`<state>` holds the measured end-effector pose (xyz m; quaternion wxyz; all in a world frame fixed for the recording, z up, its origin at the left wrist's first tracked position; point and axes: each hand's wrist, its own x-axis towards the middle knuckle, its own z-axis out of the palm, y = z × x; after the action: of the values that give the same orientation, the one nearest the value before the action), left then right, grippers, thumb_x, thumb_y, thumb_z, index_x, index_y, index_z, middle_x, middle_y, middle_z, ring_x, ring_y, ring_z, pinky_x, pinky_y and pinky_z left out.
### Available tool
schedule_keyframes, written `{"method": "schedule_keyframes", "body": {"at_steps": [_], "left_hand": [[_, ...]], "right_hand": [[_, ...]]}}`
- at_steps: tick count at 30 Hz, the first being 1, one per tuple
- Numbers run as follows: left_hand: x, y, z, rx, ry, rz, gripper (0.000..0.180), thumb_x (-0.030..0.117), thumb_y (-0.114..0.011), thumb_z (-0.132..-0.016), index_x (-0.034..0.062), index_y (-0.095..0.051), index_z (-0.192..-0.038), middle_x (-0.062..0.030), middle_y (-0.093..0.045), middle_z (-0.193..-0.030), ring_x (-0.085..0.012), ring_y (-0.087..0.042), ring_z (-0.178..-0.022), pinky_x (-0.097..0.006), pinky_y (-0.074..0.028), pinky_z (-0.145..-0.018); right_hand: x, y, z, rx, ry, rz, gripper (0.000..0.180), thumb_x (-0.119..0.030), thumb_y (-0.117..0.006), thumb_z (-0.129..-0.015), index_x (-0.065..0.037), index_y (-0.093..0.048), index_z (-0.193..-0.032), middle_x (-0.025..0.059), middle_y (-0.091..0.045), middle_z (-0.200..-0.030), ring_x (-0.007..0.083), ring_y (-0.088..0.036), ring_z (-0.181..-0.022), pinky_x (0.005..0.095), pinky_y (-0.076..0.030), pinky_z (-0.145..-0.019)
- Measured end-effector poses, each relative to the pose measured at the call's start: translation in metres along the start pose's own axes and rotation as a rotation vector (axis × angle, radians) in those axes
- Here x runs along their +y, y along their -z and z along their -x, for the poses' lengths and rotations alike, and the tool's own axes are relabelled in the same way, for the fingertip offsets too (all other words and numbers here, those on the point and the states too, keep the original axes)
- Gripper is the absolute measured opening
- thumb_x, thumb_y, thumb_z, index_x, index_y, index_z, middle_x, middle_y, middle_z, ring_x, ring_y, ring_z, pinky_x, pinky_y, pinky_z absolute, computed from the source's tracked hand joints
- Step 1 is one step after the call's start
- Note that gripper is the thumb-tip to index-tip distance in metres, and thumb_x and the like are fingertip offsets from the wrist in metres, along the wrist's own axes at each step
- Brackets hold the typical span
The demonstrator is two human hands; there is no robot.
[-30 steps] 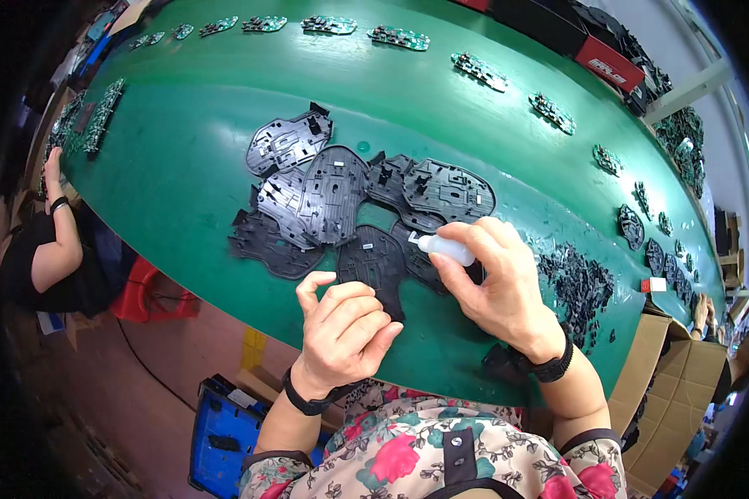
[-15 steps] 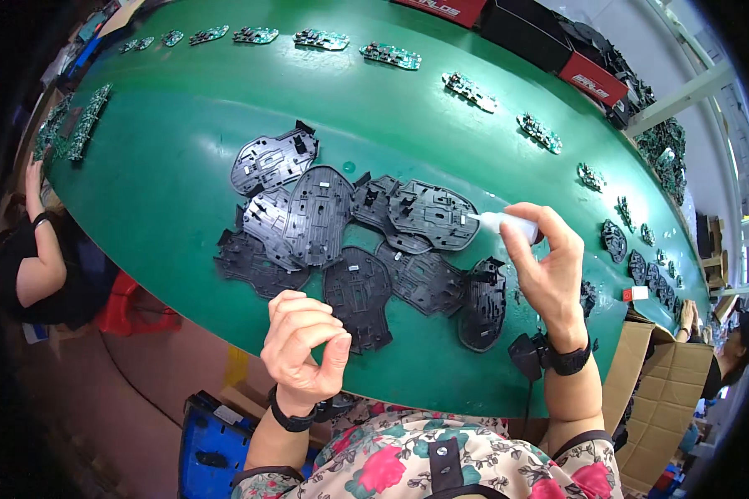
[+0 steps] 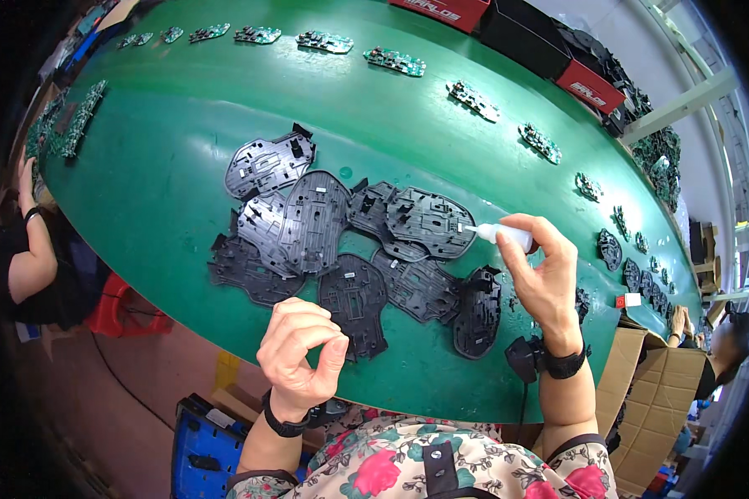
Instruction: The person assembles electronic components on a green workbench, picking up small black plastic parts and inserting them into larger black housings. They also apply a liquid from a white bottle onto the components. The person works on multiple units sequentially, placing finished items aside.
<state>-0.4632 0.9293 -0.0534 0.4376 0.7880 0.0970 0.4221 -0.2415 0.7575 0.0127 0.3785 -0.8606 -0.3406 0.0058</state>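
Note:
My right hand (image 3: 549, 274) pinches a small white dropper bottle (image 3: 510, 236), its thin nozzle pointing left. The nozzle tip is at the right end of a black plastic shell (image 3: 424, 223), near a small light patch; I cannot tell whether it touches. My left hand (image 3: 301, 353) hovers at the near side with fingers curled and the thumb against the index finger; anything between them cannot be made out. Just beyond it lies another dark shell (image 3: 354, 303). Several similar shells (image 3: 314, 220) overlap to the left, and one (image 3: 478, 316) rests below the bottle.
Small green circuit boards (image 3: 395, 61) run in an arc along the far side of the green table (image 3: 166, 183). Black and red boxes (image 3: 524, 37) stand at the back right. A cardboard box (image 3: 653, 399) is at right; other people's arms (image 3: 33, 249) show at both sides.
The bottle has shifted slightly left and down, and more of its body shows between my right fingers. My left hand keeps its curled pose. The whole view has shifted slightly.

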Motion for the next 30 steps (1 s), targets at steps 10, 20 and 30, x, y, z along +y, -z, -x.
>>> {"method": "schedule_keyframes", "body": {"at_steps": [10, 20, 30], "left_hand": [[-0.002, 0.007, 0.002, 0.103, 0.065, 0.018, 0.011, 0.007, -0.069, -0.082, 0.0021, -0.061, -0.077, -0.008, -0.063, -0.075, -0.0242, -0.06, -0.075, -0.035, -0.048, -0.071], [-0.006, 0.015, 0.002, 0.185, 0.173, 0.089, 0.01, 0.001, -0.07, -0.079, 0.0012, -0.06, -0.075, -0.0082, -0.062, -0.074, -0.0243, -0.061, -0.073, -0.034, -0.049, -0.069], [0.001, 0.018, -0.003, 0.035, 0.096, -0.32, 0.028, 0.026, -0.065, -0.089, 0.0023, -0.064, -0.104, -0.0155, -0.06, -0.118, -0.0365, -0.052, -0.116, -0.05, -0.037, -0.101]], "right_hand": [[-0.069, -0.038, 0.01, -0.215, 0.307, -0.007, 0.023, -0.011, -0.074, -0.075, -0.006, -0.064, -0.095, 0.0101, -0.058, -0.076, 0.0282, -0.056, -0.068, 0.0382, -0.045, -0.062], [-0.078, -0.069, 0.011, -0.322, 0.312, 0.036, 0.023, -0.012, -0.073, -0.075, -0.006, -0.064, -0.095, 0.008, -0.057, -0.076, 0.0267, -0.055, -0.069, 0.0377, -0.044, -0.065], [-0.1, -0.066, -0.019, -0.197, 0.354, 0.052, 0.021, -0.011, -0.073, -0.077, -0.006, -0.064, -0.095, 0.0097, -0.059, -0.077, 0.0288, -0.057, -0.07, 0.0372, -0.045, -0.066]]}}
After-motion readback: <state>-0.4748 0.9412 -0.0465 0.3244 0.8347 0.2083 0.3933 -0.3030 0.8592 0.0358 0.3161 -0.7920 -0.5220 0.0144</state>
